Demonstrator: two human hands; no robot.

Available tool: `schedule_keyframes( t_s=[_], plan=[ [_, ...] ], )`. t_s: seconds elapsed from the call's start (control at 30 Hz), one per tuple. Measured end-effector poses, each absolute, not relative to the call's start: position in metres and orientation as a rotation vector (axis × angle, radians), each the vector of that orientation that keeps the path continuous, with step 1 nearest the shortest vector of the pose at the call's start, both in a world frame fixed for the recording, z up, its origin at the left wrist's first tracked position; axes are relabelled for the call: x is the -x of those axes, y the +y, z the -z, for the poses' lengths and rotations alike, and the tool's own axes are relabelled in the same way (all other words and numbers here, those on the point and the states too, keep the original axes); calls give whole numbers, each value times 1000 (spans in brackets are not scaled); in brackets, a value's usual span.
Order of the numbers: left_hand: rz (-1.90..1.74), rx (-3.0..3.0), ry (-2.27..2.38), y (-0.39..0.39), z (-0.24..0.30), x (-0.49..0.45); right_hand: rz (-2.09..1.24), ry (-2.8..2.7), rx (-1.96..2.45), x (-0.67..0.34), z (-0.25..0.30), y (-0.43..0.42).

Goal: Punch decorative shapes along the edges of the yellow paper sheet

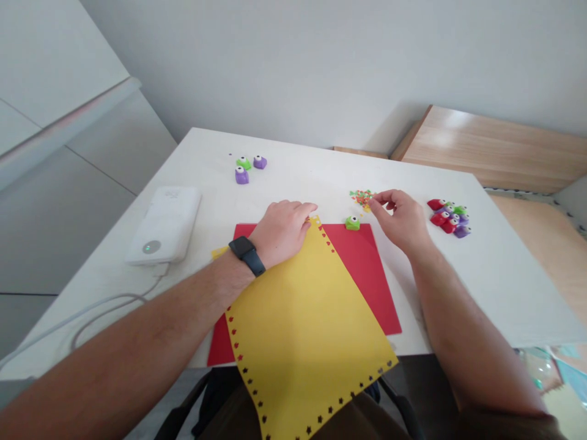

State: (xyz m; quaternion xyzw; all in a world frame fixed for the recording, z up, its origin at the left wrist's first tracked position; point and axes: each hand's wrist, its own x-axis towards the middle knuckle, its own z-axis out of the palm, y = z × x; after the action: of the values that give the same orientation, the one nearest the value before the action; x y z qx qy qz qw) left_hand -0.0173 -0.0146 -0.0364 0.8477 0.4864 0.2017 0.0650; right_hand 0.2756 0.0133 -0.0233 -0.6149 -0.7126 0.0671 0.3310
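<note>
A yellow sheet of paper (307, 311) with small shapes punched along its edges lies slantwise over a red sheet (367, 278). Its near part hangs past the table's front edge. My left hand (282, 229), wearing a dark watch (247, 253), is closed at the sheet's far corner, fingers curled over the paper. My right hand (398, 217) has thumb and forefinger pinched at the edge of a small heap of coloured paper cutouts (361, 197); whatever is between the fingertips is too small to make out. A green craft punch (353, 223) stands at the red sheet's far edge.
Several red, purple and green punches (449, 217) cluster at the right. Two purple punches and one green punch (244, 163) stand at the far left. A white power bank (167, 223) with a cable (114, 297) lies on the left of the white table (302, 168).
</note>
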Motion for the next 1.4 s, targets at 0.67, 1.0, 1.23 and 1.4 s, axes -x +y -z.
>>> schedule_keyframes(
  t_s=[0.67, 1.0, 1.23, 1.4],
  plan=[
    [-845, -2396, 1485, -10, 34, 21, -591, -2485, 1131, -252, 8, -15],
    [-875, -2348, 1496, -10, 32, 20, -643, -2505, 1040, -250, 10, -17],
    [-861, -2289, 1541, -11, 30, 19, -653, -2519, 1035, -249, 10, -18],
    [-866, -2280, 1568, -10, 33, 20, -668, -2530, 1015, -249, 10, -18]
  ],
)
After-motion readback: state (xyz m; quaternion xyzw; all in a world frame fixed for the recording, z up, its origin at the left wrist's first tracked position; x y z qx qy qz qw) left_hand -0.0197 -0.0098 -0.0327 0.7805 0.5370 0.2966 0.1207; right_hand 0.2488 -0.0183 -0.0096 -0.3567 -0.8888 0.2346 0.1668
